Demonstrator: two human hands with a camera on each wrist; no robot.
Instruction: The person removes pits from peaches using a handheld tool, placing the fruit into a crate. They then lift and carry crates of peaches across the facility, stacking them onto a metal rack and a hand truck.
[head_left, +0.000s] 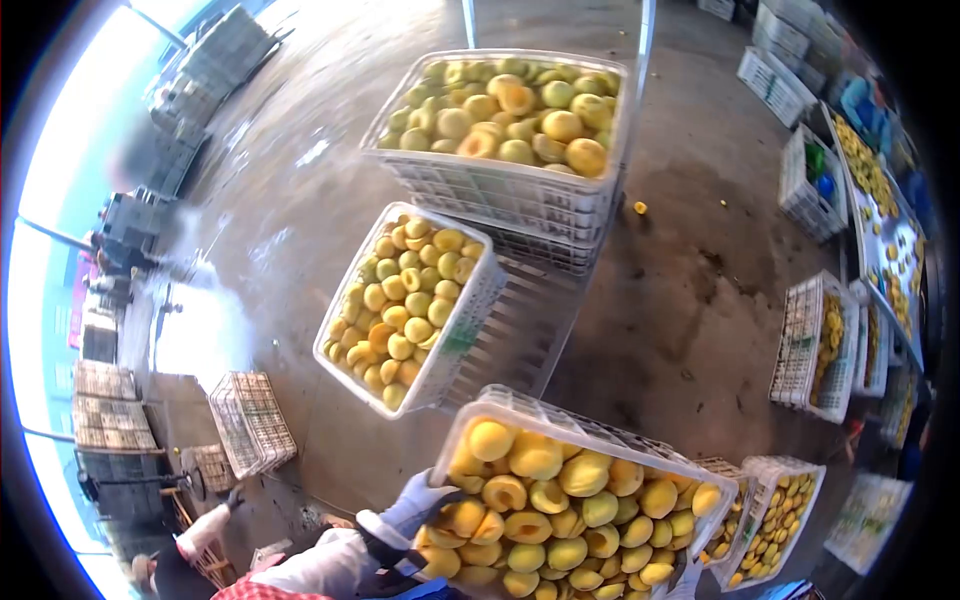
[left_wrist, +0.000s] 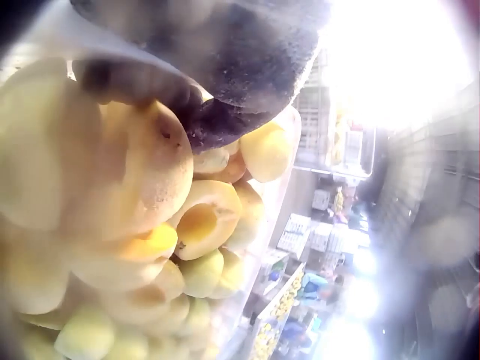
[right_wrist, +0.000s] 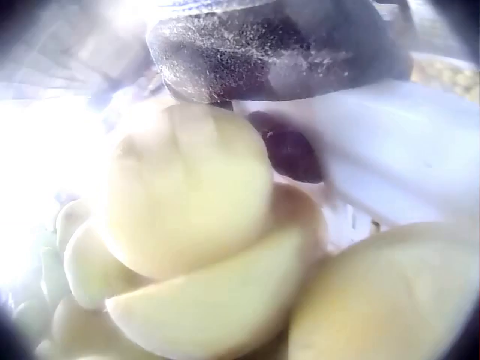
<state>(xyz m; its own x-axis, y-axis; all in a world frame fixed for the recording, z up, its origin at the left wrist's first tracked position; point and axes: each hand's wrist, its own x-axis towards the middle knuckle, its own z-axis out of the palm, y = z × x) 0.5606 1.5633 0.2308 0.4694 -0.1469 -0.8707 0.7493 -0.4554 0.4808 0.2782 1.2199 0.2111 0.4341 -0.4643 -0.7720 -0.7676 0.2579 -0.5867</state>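
A white plastic crate [head_left: 715,522] full of yellow stone fruit [head_left: 590,508], many of them pitted halves, is held close in front of the person. The gloved left hand [head_left: 415,503] grips its left rim, with dark glove fingers [left_wrist: 232,67] bent over the edge in the left wrist view. At the opposite end, the right hand [head_left: 686,582] grips the rim, mostly cut off by the frame's bottom. Its dark glove fingers [right_wrist: 277,56] show over the rim, beside fruit halves [right_wrist: 187,187], in the right wrist view.
Ahead, a slatted platform [head_left: 515,325] bears a filled crate [head_left: 465,330] and a stack of crates [head_left: 510,200] beside metal poles [head_left: 642,60]. More crates [head_left: 800,345] and a sorting table [head_left: 890,245] stand right. Another person's arm [head_left: 207,528] shows lower left.
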